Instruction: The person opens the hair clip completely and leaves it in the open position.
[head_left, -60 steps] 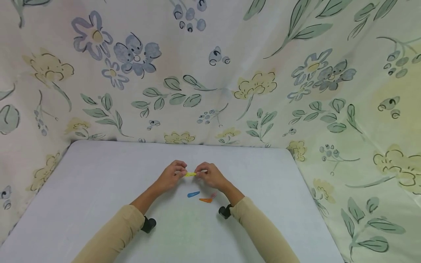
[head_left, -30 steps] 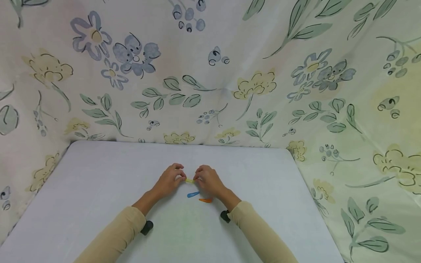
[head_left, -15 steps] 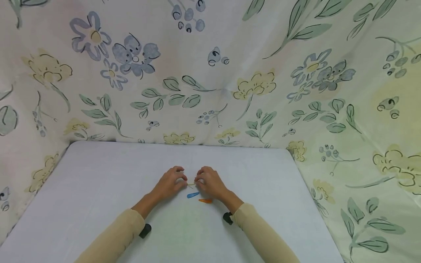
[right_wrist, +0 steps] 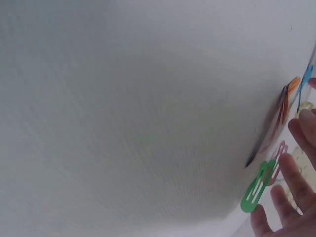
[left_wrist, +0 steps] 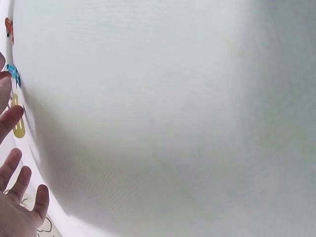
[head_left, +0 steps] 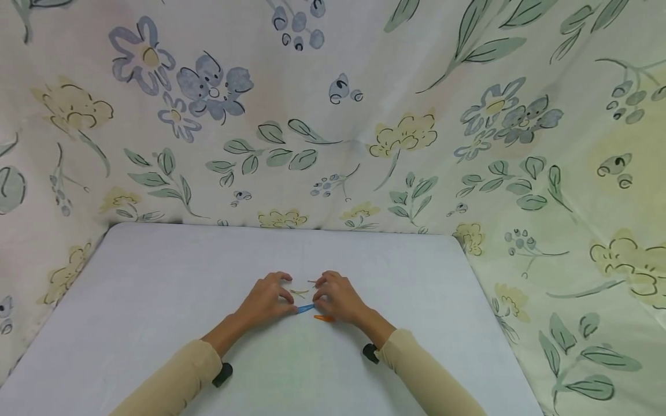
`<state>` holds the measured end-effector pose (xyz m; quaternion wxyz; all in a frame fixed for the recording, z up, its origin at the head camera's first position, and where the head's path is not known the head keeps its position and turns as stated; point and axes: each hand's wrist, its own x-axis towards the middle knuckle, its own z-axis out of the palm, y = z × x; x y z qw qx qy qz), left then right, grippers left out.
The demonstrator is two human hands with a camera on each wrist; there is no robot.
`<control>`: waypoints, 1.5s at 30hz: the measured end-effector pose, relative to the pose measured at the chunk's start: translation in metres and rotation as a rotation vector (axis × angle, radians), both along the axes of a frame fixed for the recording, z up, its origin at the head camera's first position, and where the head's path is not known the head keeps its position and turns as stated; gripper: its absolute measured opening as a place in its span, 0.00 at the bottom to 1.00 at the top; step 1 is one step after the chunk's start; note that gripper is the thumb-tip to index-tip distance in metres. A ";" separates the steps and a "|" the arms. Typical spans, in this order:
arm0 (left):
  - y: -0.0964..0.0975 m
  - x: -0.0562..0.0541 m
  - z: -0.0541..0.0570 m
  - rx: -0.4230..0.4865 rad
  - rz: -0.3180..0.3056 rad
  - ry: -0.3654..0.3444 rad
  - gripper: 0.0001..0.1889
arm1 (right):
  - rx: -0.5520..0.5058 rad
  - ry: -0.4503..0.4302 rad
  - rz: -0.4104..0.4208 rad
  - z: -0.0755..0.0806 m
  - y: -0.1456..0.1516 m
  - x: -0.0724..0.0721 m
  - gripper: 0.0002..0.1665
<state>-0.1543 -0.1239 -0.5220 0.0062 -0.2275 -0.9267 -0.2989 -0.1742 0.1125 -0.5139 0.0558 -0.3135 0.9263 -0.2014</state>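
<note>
The left hand (head_left: 267, 300) and right hand (head_left: 339, 297) each pinch 1 end of the blue snap hair clip (head_left: 306, 308), other fingers spread. Beyond it, the yellow clip (head_left: 299, 292), green clip (right_wrist: 256, 191) and pink clip (right_wrist: 279, 158) seem dealt with; nearer, the orange clip (head_left: 324, 318) seems left.

Surface (head_left: 166, 271) across the lower half of the frame, cloth (head_left: 312, 199) behind it, left hand (head_left: 267, 299) and right hand (head_left: 338, 297) at lower centre, middle clip (head_left: 305, 309) between their fingertips, upper clip (head_left: 300, 292) just above, lower clip (head_left: 323, 318) below right.
</note>
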 end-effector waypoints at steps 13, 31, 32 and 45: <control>0.005 0.005 0.001 0.019 -0.045 -0.008 0.04 | -0.036 0.043 0.048 0.000 -0.003 0.004 0.02; 0.004 0.001 0.001 0.224 -0.075 -0.094 0.02 | -0.102 -0.005 0.039 0.010 0.001 -0.004 0.03; 0.005 0.001 0.004 0.259 -0.065 -0.114 0.02 | -0.130 -0.023 0.035 0.012 0.001 -0.005 0.03; 0.010 -0.008 0.028 0.504 0.109 -0.389 0.08 | -0.451 -0.348 -0.055 0.037 0.006 -0.015 0.09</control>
